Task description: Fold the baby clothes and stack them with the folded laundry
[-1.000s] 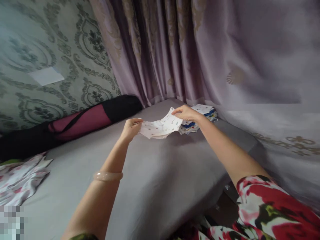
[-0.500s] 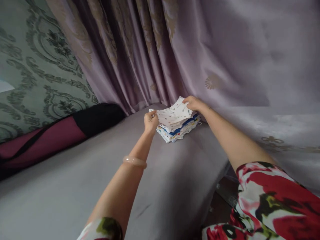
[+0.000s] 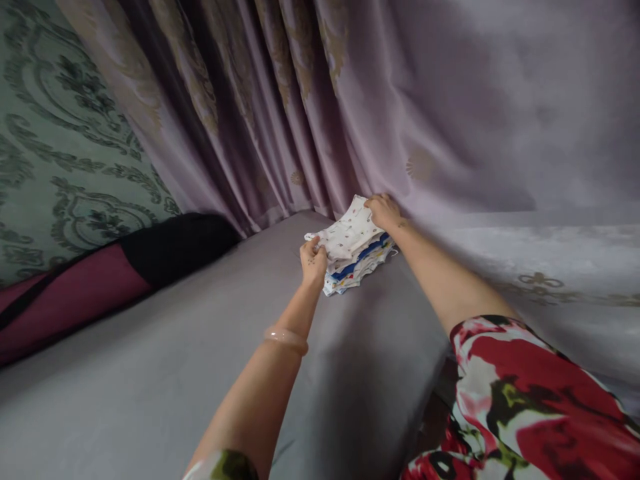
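Note:
A white cloth with small printed figures [image 3: 349, 230] lies on top of a stack of folded cloths [image 3: 361, 265], with blue and patterned layers showing below it. My left hand [image 3: 313, 261] pinches the near left corner of the top cloth. At the cloth's far right corner, my right hand [image 3: 385, 212] rests over the edge with its fingers bent, and the fingertips press on the cloth. The stack sits on a grey covered surface near the curtain.
The grey surface [image 3: 200, 347] stretches to the left and front. A maroon and black long bag [image 3: 145, 267] lies along the patterned green wall. Purple curtains [image 3: 310, 120] hang behind the stack. The surface's right edge drops off beside my floral sleeve.
The top cloth has come down flatter onto the stack. My left hand has moved slightly right and nearer, still at its corner. The view has shifted a little.

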A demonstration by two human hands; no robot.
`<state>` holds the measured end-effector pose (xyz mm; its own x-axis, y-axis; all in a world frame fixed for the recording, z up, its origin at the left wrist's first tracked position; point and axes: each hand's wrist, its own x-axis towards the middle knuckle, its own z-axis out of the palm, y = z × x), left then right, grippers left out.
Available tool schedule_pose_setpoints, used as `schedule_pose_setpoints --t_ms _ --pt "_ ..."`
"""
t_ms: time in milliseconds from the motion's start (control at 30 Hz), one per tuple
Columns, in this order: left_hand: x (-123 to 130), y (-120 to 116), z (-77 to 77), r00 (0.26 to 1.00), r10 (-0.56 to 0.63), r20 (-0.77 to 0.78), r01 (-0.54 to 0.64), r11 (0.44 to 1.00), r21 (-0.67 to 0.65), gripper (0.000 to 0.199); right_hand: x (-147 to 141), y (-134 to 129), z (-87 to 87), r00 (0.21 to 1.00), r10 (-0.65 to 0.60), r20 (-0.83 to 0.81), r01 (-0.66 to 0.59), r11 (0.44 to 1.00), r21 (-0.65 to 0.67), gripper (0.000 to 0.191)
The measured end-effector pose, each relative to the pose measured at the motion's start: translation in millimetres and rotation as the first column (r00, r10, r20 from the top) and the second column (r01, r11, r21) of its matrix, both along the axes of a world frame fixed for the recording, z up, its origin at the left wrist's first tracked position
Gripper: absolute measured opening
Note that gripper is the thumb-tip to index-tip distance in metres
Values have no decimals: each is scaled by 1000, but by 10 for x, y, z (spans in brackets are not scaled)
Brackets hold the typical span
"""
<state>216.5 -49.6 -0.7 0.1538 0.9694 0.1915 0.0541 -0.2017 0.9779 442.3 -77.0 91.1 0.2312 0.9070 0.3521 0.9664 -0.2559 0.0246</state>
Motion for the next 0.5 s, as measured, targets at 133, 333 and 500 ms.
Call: schedule_pose_setpoints --t_ms 133,333,500 --pt "-15 -7 -117 1000 -7 -18 6 999 -44 47 0 0 -130 1000 12 16 -13 999 36 39" --pt "-85 -70 -246 998 -50 -42 47 997 -66 50 -23 -5 -346 1000 2 14 -2 999 35 42" --pt "-131 -125 -253 991 -74 -108 69 996 -51 50 104 38 -542 992 -47 -121 43 998 -41 43"
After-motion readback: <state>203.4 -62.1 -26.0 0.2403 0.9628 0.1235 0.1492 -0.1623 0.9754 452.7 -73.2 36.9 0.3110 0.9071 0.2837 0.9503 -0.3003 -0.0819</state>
